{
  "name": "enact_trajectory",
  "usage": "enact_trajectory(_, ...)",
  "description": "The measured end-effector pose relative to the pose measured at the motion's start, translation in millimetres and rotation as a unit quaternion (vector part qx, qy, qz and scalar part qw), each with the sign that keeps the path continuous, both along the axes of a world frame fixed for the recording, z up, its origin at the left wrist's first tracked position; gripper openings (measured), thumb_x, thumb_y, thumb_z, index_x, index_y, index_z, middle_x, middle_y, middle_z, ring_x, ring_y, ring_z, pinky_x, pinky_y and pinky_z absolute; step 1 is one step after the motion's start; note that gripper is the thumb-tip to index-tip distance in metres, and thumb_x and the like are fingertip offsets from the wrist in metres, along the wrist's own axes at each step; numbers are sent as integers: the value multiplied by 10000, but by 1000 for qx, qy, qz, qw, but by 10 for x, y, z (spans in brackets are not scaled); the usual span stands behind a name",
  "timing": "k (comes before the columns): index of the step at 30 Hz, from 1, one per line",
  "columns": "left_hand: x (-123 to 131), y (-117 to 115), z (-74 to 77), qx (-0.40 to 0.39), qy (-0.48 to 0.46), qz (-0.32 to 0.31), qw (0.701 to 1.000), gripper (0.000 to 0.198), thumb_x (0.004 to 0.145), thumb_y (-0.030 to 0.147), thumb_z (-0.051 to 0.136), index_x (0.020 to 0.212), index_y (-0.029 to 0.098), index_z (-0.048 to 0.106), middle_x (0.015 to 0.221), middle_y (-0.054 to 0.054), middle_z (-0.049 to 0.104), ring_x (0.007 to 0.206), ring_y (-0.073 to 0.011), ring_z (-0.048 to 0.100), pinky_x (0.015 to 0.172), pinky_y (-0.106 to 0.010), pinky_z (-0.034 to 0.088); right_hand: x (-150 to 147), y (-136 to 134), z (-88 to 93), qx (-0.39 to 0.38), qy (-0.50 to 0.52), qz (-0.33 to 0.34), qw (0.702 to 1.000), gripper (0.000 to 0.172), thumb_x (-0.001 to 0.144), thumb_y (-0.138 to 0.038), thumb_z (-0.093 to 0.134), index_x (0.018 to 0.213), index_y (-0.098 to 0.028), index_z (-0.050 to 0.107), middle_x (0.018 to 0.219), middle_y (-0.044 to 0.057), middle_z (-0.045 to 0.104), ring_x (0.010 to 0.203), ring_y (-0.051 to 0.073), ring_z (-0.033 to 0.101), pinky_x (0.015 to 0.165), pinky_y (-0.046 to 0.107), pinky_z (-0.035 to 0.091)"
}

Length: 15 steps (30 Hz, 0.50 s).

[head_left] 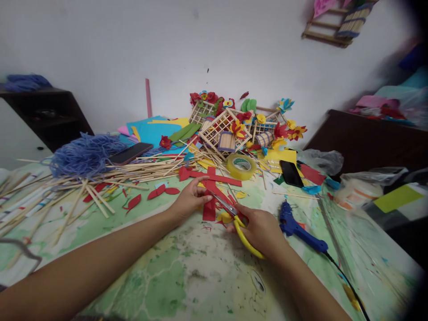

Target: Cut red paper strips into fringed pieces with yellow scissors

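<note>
Gripping scissors (231, 209) w/ R hand (262, 228), L hand (188, 201) half-curled beside scissors, can't tell grip; pinch prob. light, floppy red paper (209, 211) by edge.

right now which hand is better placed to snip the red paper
Likely the right hand: it holds the yellow-handled scissors, pointed toward the red paper. The left hand, near their tips, has none.

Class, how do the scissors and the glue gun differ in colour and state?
The scissors are yellow-handled; the glue gun is blue. The scissors are in the right hand; the glue gun lies on the table, untouched. Both are hand tools.
</note>
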State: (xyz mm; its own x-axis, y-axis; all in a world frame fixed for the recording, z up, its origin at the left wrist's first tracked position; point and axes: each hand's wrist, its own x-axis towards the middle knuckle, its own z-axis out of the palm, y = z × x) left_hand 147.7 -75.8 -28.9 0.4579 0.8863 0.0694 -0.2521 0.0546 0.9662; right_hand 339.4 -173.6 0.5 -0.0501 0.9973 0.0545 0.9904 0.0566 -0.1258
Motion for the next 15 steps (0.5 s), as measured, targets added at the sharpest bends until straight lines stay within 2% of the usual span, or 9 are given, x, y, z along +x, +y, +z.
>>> enact_trajectory(15,-4,14,-11,1,-12,4,1000,648,660,228,702,1231,192,398,697,27,607,632,-113,600,641,-240,461,25,-4,-13,21,8,-15,1000,501,766,-559,481,1181,-289,557,870,55,708,777,228,642,584,257,355)
